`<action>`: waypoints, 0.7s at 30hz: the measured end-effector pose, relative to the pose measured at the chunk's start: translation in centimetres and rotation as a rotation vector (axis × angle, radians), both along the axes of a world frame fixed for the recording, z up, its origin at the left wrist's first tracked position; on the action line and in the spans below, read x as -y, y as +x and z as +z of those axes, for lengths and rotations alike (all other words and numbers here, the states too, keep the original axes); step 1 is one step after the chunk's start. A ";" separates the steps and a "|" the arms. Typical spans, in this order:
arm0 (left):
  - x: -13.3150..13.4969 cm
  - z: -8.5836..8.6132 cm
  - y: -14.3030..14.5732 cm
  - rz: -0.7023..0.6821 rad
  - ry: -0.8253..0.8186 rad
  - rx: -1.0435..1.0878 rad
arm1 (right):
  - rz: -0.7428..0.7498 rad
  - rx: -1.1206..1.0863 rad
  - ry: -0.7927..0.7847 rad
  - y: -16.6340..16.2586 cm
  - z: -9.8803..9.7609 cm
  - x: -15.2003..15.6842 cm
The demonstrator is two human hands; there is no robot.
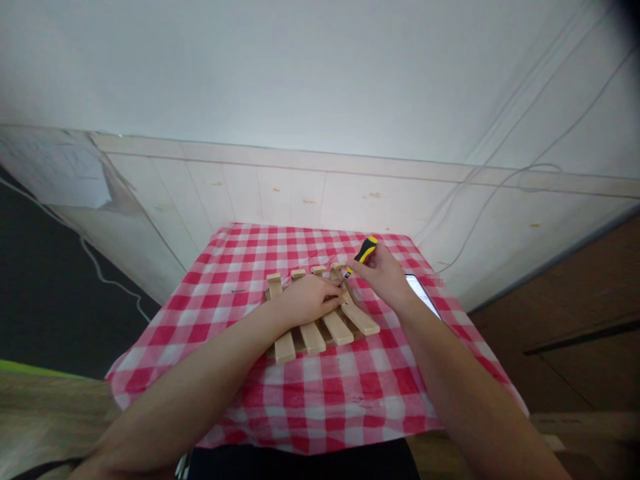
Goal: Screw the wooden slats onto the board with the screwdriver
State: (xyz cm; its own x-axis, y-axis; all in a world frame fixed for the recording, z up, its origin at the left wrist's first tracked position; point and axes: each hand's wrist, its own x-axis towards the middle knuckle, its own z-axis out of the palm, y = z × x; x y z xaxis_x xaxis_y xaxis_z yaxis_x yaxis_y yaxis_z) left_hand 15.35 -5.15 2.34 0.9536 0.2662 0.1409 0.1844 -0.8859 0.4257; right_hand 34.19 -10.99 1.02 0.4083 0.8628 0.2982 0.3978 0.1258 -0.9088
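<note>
A small slatted wooden piece (313,339) lies on the table, with several pale slats fixed across darker strips beneath. My left hand (305,299) rests across the slats, its fingers stretched towards the rightmost slat and slightly apart. My right hand (385,272) is closed around a yellow and black screwdriver (364,251). The screwdriver is tilted, its shaft pointing down and left to the rightmost slat, right by my left fingertips. Whether a screw sits under its tip is too small to tell.
A red and white checked cloth (330,393) covers the table. A phone with a lit screen (421,293) lies beside my right forearm. Left of the slats lies a thin screw or nail (239,291). A white panelled wall (290,193) stands behind, with loose cables (480,213) at the right.
</note>
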 end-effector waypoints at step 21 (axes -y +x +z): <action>-0.2 -0.2 0.0 -0.028 0.037 0.003 | 0.146 -0.028 0.007 -1.1 0.7 1.0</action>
